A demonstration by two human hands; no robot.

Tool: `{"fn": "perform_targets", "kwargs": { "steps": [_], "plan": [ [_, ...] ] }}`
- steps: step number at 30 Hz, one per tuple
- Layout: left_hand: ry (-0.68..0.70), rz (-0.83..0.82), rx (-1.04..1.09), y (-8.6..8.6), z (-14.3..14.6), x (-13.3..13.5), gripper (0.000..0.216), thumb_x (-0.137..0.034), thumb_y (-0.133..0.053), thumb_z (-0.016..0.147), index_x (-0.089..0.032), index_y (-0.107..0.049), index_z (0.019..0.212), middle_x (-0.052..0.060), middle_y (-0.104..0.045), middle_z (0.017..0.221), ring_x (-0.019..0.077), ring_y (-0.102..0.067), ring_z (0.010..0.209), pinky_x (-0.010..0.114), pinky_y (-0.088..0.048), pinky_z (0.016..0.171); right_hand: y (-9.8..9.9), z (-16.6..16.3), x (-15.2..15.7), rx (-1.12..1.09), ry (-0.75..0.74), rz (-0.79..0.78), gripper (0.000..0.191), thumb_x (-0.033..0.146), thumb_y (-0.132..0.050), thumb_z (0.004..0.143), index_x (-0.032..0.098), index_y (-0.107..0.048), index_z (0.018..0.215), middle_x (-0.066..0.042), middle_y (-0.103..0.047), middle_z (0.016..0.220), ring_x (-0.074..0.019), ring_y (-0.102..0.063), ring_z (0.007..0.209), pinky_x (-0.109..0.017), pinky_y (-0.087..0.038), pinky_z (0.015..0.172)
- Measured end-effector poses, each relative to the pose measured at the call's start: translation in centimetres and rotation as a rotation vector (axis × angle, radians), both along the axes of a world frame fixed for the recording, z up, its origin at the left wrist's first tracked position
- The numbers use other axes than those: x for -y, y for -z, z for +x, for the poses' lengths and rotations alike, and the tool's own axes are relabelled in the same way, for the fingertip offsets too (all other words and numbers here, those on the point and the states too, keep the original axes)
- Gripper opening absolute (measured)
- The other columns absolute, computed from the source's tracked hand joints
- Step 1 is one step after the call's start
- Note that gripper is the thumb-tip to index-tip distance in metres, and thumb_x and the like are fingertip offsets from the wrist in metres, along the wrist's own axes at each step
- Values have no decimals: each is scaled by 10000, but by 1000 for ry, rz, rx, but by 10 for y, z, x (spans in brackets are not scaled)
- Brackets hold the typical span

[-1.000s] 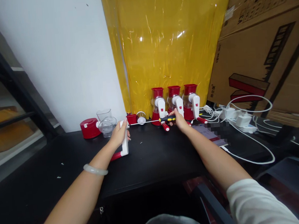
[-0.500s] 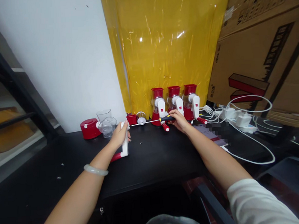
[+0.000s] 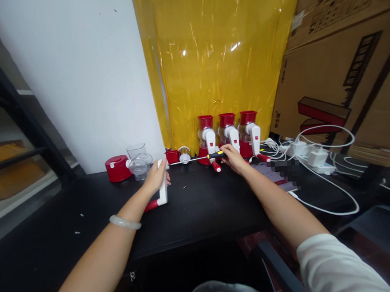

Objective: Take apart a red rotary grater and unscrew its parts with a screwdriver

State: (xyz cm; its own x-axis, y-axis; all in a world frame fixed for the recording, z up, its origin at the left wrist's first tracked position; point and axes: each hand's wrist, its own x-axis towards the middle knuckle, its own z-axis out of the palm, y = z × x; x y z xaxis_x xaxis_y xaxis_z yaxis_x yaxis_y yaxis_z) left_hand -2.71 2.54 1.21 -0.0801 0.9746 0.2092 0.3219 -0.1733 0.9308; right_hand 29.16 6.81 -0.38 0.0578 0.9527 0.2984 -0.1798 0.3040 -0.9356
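My left hand (image 3: 157,175) is closed around a white crank handle (image 3: 163,193) with a red grip, held above the black table. In my right hand (image 3: 232,159) is a screwdriver (image 3: 217,155) with a black and yellow handle, lying level. Its long shaft reaches left to the upper end of the crank; how the tip sits there is too small to tell. Beyond my left hand lies a red base (image 3: 117,168) joined to a clear plastic housing (image 3: 140,162). A red hopper part (image 3: 172,156) and a drum grater (image 3: 184,154) sit behind the shaft.
Three assembled red and white rotary graters (image 3: 207,136) stand at the back, behind my right hand. White cables and chargers (image 3: 317,156) and a tablet (image 3: 273,176) lie to the right. Large cardboard boxes (image 3: 326,74) rise at the far right. A yellow plastic curtain (image 3: 208,51) hangs behind.
Both hands keep almost the same place, with the screwdriver against the crank. The fingers of my right hand have shifted slightly on the screwdriver handle.
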Motion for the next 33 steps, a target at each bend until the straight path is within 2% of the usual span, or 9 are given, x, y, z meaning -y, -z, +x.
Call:
{"fn": "perform_targets", "kwargs": {
  "steps": [6,8,11,13,16,20,26,29,33],
  "plan": [
    [13,0,4,-1,2,2,463,-692,-444,908,-231,-463,944,-56,-549,478,168,-578,385,266,-506,407,-4,-1,1,-118,-74,-18,383,452,-786,585,241,-553,804,52,-595,700,-119,-570,590,-259,-490,529],
    [12,1,3,-1,2,2,470,-697,-450,902,-229,-463,945,-56,-548,478,168,-576,381,265,-503,403,-3,1,0,-56,-47,-11,391,545,-746,643,240,-545,782,40,-587,644,-129,-559,545,-274,-481,505],
    [8,-4,0,-2,1,1,473,-696,-437,908,-226,-461,952,-56,-551,476,170,-577,377,268,-503,404,-1,3,0,126,9,-7,505,745,-537,785,241,-540,757,30,-507,482,-140,-471,415,-289,-406,429],
    [4,-3,0,-2,0,1,473,-697,-429,911,-226,-457,950,-56,-553,477,171,-583,381,265,-502,404,0,4,0,241,42,25,552,786,-469,818,242,-536,749,40,-445,417,-140,-415,367,-287,-343,394],
    [-1,2,1,-1,-2,-1,474,-698,-427,910,-226,-455,947,-56,-552,478,172,-584,382,264,-497,398,1,5,-1,259,38,67,476,714,-581,800,244,-518,748,63,-424,421,-125,-397,365,-272,-324,392],
    [-4,-5,6,-3,0,2,452,-677,-427,922,-227,-455,949,-56,-553,474,173,-581,384,269,-502,401,1,2,-1,55,-17,5,354,523,-723,704,243,-526,794,58,-543,602,-101,-468,465,-249,-413,446],
    [0,4,-6,-5,5,6,436,-665,-433,926,-229,-455,932,-58,-554,464,171,-577,371,267,-503,399,-3,3,3,-148,-110,56,373,351,-761,605,257,-554,900,55,-562,715,-125,-564,628,-255,-491,534],
    [8,15,5,-3,3,4,444,-673,-427,922,-230,-453,930,-59,-553,463,172,-576,366,264,-498,390,-2,3,1,-92,-70,66,371,478,-764,650,245,-551,845,36,-581,717,-138,-572,614,-272,-491,509],
    [6,28,29,-2,0,0,463,-691,-428,910,-230,-453,935,-60,-551,461,175,-579,363,257,-483,373,1,2,-1,122,-8,38,525,757,-541,798,233,-561,786,43,-480,483,-130,-451,402,-307,-443,435]
  ]
}}
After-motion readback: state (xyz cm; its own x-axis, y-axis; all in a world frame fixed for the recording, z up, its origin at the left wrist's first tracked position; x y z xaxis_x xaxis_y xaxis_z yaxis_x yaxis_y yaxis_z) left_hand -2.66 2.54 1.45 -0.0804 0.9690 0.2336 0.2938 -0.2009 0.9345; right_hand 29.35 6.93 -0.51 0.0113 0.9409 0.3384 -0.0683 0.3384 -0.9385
